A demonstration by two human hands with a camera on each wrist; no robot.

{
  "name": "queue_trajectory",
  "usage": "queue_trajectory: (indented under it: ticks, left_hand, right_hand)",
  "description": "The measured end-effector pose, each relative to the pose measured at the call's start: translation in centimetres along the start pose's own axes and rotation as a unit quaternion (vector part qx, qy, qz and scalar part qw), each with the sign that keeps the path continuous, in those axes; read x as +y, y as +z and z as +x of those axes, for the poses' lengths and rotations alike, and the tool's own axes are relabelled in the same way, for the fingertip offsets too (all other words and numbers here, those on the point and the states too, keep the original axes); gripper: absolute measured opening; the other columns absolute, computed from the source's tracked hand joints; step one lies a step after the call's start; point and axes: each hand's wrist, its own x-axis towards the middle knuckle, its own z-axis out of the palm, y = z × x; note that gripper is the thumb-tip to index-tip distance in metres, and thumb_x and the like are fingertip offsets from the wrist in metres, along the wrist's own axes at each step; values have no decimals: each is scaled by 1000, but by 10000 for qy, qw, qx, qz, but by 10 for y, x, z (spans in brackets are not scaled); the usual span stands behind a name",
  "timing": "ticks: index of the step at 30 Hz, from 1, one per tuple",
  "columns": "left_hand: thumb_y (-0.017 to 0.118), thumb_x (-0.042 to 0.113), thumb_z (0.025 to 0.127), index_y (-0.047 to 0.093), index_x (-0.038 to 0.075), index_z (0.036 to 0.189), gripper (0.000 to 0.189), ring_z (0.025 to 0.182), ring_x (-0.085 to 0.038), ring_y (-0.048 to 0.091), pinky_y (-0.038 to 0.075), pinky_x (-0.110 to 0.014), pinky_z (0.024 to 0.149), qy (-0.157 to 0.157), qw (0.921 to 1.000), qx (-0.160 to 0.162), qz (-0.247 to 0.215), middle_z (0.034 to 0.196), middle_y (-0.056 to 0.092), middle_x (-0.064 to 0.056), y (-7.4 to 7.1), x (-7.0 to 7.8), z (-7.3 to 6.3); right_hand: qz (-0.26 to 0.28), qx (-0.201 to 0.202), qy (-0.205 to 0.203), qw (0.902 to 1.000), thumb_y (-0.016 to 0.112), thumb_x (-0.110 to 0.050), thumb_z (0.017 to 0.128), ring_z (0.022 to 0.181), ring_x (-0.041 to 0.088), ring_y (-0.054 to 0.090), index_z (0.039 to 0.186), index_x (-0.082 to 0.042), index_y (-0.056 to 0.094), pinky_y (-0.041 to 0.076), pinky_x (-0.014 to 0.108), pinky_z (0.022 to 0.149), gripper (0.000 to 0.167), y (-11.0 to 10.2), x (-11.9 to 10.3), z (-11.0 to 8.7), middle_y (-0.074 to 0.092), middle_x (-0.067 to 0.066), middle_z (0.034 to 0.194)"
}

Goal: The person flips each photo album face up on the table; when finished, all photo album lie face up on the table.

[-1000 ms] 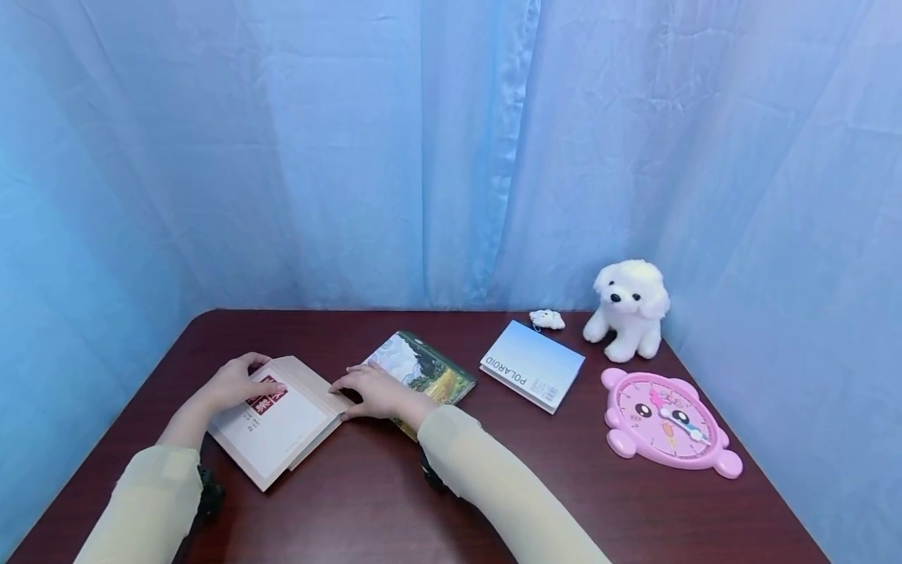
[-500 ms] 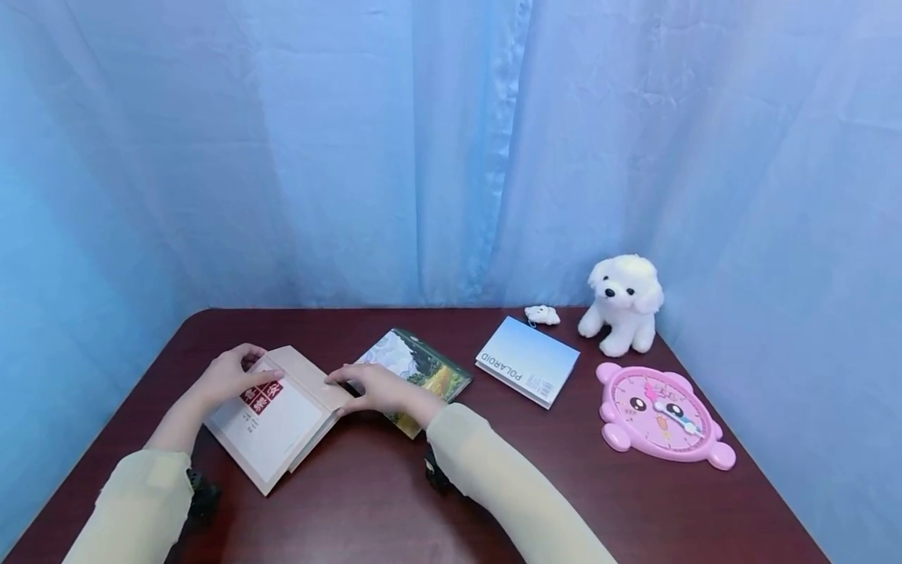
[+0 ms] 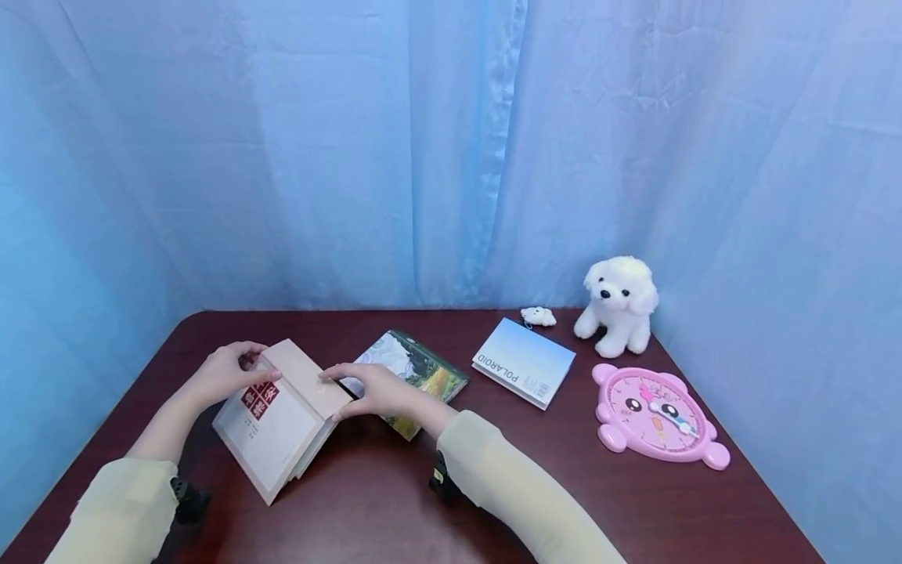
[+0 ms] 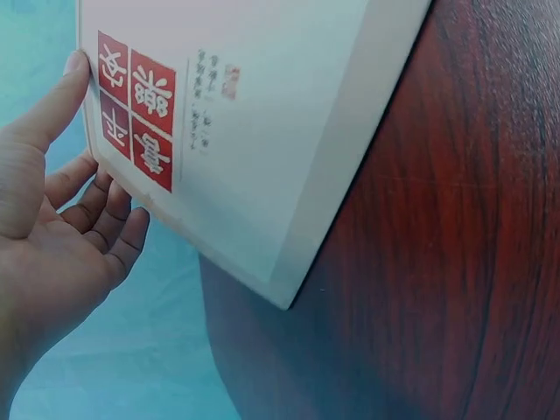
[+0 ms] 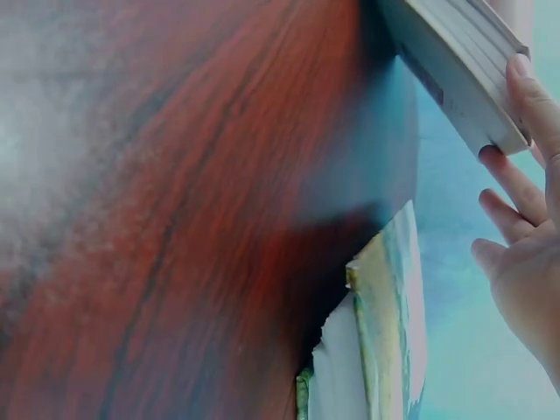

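Note:
Both hands hold a cream hardcover book (image 3: 276, 450) with a block of red squares with white characters on its cover. It is tilted, its spine side raised from the table. My left hand (image 3: 227, 376) grips the far left edge, thumb on the cover and fingers beneath, as the left wrist view shows on the book (image 4: 254, 166). At the spine end, my right hand (image 3: 384, 392) pinches the book between thumb and fingers; page edges face the right wrist camera. Partly behind that hand, a book with a painted landscape cover (image 3: 440, 380) lies flat.
On the dark red table (image 3: 380, 501), a blue and white POLAROID book (image 3: 524, 360) lies right of centre. Beyond it are a small white plush charm (image 3: 539, 316) and a seated white toy dog (image 3: 618, 309). A pink toy clock (image 3: 658, 415) lies near the right edge.
The cream book's spine side has been lifted, so its cover now slopes more steeply. Both hands have kept their hold, and the other things stay in place while the head view shifts slightly.

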Motion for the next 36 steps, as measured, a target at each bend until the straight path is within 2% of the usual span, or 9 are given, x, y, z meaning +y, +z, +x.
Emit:
queue_trajectory:
  ticks: [6,11,18,23,29,31,36]
  left_hand:
    - [74,41,80,52,-9,123,70,85,-25,50,44,-31,65,236,9996,118,39,98,57,-17,-6,12,-4]
    - [74,41,79,53,-7,123,68,87,-25,51,45,-32,67,368,9992,142,23,101,59,-18,-11,17,-6]
    - [76,40,78,56,1,121,61,83,-21,49,42,-27,62,553,9977,357,-169,93,58,-11,-17,17,-10]
    - [77,37,78,54,3,122,60,83,-20,52,47,-25,61,590,9951,630,-473,97,60,-13,-24,21,-14]
    - [78,30,78,53,2,124,60,78,-2,54,48,-18,62,680,9893,1020,-788,99,61,-15,-35,32,-18]
    - [79,30,77,52,2,125,61,77,3,53,47,-15,62,702,9880,1112,-806,100,61,-15,-38,37,-18]
    - [78,28,79,49,4,128,62,79,7,55,47,-10,65,791,9839,1206,-1052,105,59,-13,-42,47,-18]
  right_hand:
    - [200,248,-159,9994,76,-35,78,123,2,48,134,-21,52,39,22,101,63,-3,-7,-7,54,-8,135]
    - [627,340,-197,9973,79,-31,76,126,2,44,140,-20,44,37,20,103,74,-4,-16,-12,51,-4,138]
    - [1860,386,-171,9816,83,-19,71,116,8,54,145,-18,33,49,27,92,89,-2,-26,-12,50,3,134]
    - [2265,441,-190,9728,82,-11,72,116,12,56,147,-21,28,51,21,83,92,-6,-32,-12,48,6,135]
    - [2641,587,-253,9624,81,-6,73,119,11,53,144,-15,32,52,22,82,87,-15,-40,-12,44,5,141]
    - [2671,655,-244,9611,81,-5,73,118,10,54,141,-12,35,52,22,82,83,-21,-44,-14,47,5,138]
    - [2641,734,-239,9614,80,-4,73,115,9,54,138,-15,39,52,23,83,78,-31,-50,-16,51,5,133]
